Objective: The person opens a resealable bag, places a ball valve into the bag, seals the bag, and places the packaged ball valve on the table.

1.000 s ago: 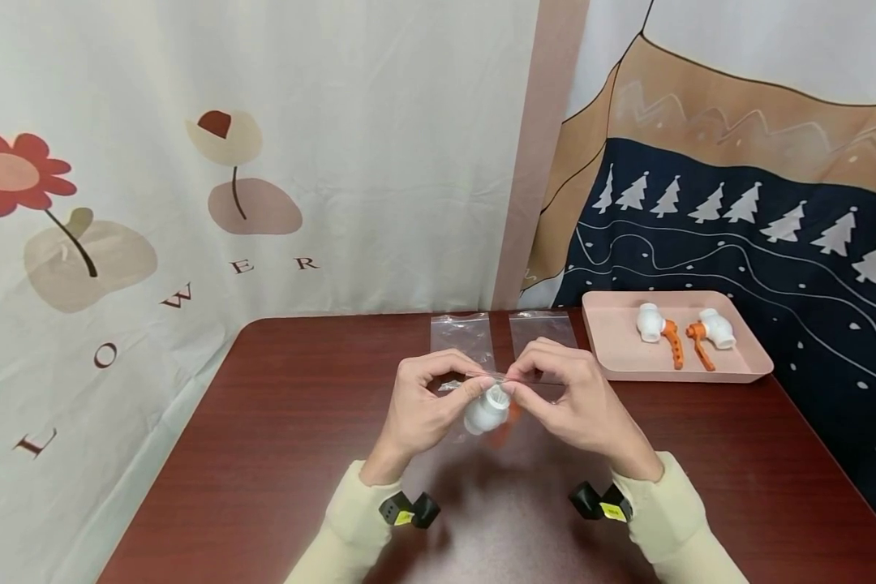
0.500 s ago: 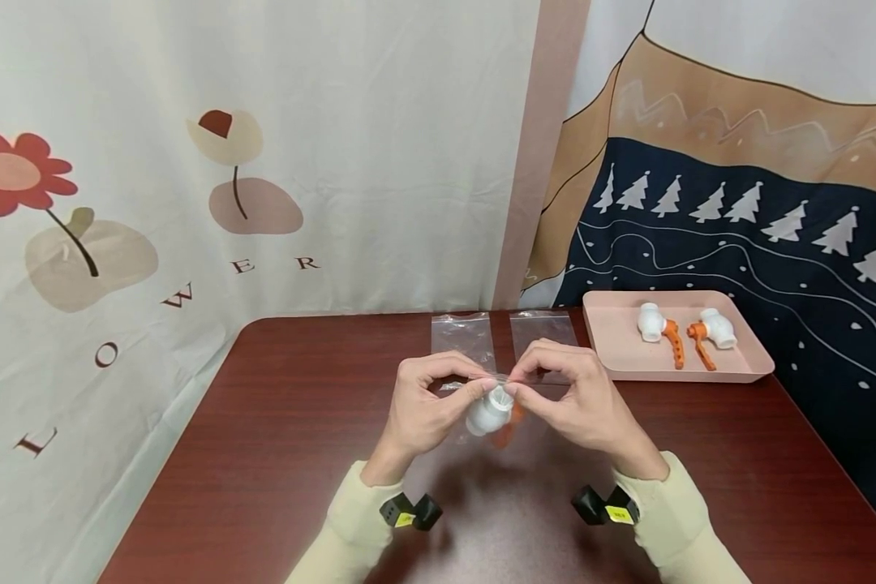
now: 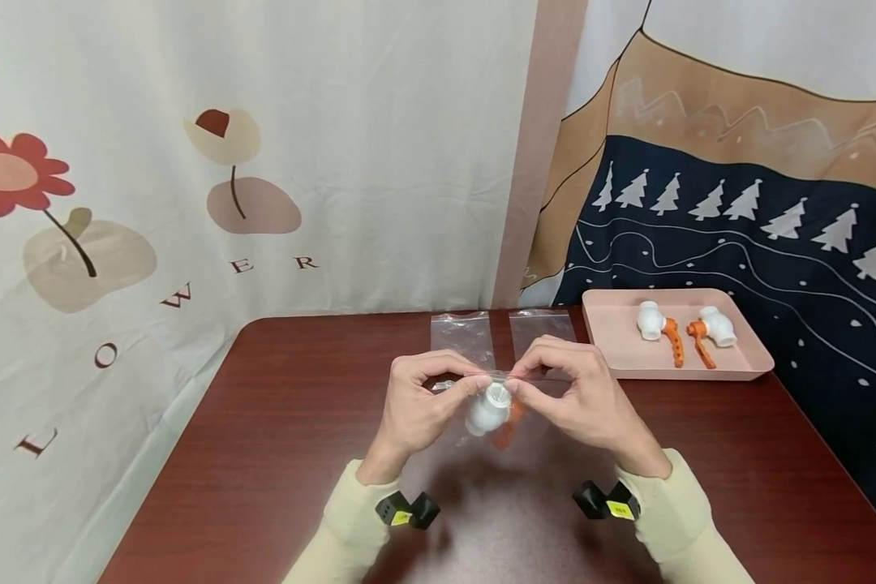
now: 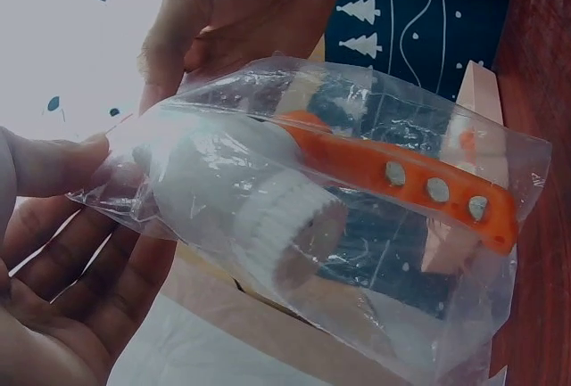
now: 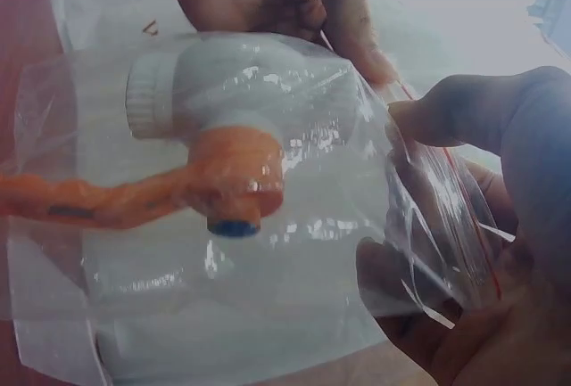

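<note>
A clear zip bag [image 5: 294,292] with a red line along its seal hangs between my two hands. Inside it lies a white plastic ball valve [image 3: 488,412] with an orange lever handle [image 4: 384,168]. My left hand [image 3: 423,397] pinches the bag's top edge between thumb and index finger, just above the valve. Close beside it, my right hand [image 3: 580,397] pinches the same edge by thumb and fingertips. In the right wrist view the red seal line runs past the right thumb [image 5: 455,114]. The valve's ribbed white end [image 4: 290,230] points downward in the bag.
Two more clear zip bags, a left one [image 3: 458,328] and a right one [image 3: 543,326], lie at the table's back edge behind my hands. At the back right a pink tray [image 3: 620,365] holds two white valves with orange handles. Patterned curtains stand behind the table [image 3: 292,405].
My hands have drawn very slightly apart along the bag's top edge, the left one shifting a little leftward. Both keep their pinch, and the bagged valve hangs in nearly the same spot.
</note>
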Available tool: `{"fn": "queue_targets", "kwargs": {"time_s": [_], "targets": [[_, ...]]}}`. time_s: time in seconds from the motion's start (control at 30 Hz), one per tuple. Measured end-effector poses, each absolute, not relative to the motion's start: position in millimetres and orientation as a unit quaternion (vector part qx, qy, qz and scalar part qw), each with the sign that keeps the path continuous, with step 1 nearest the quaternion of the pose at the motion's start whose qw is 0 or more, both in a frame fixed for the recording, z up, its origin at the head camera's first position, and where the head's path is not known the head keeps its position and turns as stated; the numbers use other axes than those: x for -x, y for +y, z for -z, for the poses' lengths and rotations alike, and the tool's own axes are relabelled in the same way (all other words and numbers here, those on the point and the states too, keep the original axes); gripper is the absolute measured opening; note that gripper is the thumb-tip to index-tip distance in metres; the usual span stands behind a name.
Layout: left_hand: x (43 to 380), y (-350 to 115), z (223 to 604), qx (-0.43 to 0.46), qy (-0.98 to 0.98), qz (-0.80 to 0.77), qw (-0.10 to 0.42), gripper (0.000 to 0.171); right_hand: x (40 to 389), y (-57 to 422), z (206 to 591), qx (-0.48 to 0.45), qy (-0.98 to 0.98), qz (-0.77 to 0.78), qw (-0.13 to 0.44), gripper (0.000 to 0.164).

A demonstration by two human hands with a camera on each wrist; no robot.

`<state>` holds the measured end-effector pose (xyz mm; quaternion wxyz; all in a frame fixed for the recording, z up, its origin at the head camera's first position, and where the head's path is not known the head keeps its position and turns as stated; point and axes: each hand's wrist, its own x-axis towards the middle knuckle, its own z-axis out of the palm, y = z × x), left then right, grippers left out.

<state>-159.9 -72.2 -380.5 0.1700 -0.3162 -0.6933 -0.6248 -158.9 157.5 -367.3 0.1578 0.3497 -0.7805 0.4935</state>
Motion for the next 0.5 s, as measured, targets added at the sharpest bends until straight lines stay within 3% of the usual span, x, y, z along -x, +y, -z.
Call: {"fn": "queue_targets", "kwargs": {"time_s": [0.5], "targets": [[161.8, -76.4, 378.2, 0.284, -0.699, 0.636, 0.161, 0.006, 162.4, 164.9, 367.4, -0.34, -0.791, -0.485, 0.156, 0.02]]}}
